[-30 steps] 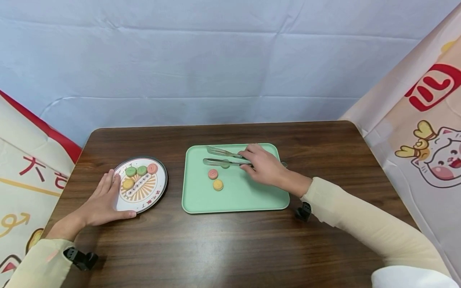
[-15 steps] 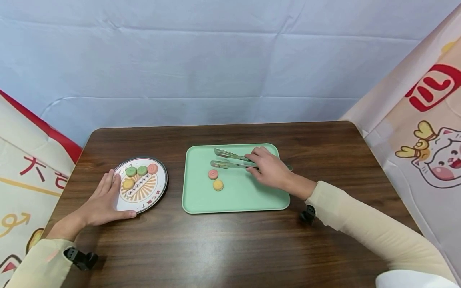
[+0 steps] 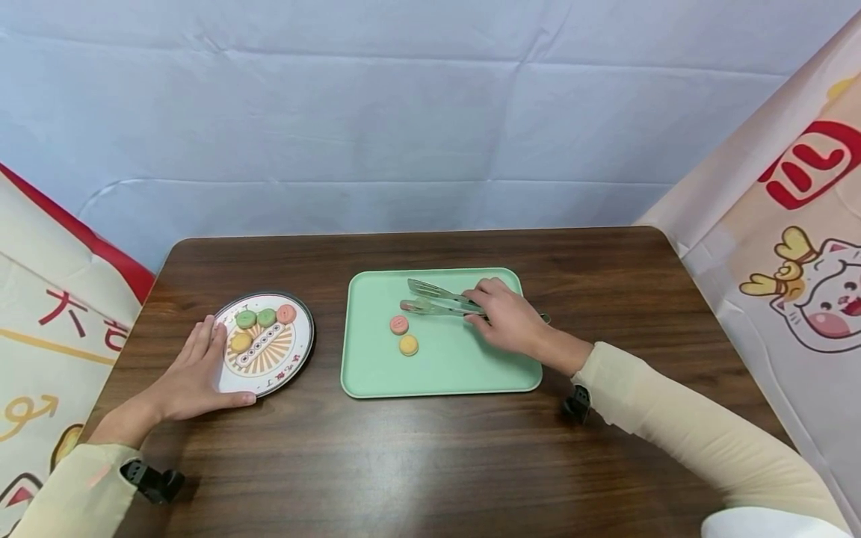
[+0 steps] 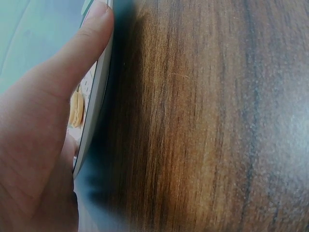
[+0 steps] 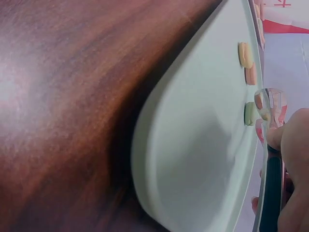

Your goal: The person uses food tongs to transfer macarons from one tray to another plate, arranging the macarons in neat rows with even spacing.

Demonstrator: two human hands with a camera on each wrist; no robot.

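My right hand [image 3: 507, 315] grips a pair of metal tongs [image 3: 440, 291] over the light green tray [image 3: 377, 377]. The tongs' two arms are apart and point left. A green macaron [image 5: 249, 113] sits on the tray beside the tips; in the head view one arm largely covers it. A pink macaron [image 3: 399, 324] and a yellow macaron [image 3: 408, 344] lie nearer the tray's front. On the left, my left hand [image 3: 191, 373] rests at the rim of a round patterned plate [image 3: 282, 366], fingers extended and thumb along the edge [image 4: 96, 29].
Two green macarons [image 3: 256, 319], a pink one [image 3: 285, 314] and a yellow one [image 3: 241, 343] sit on the plate. Both plate and tray stand on a dark wooden table [image 3: 377, 463]. Pale cloth [image 3: 430, 134] hangs behind it, with printed cloths at both sides.
My right hand has shifted slightly right with the tongs, and their tips have come over the green macaron. The left hand and plate stay where they were.
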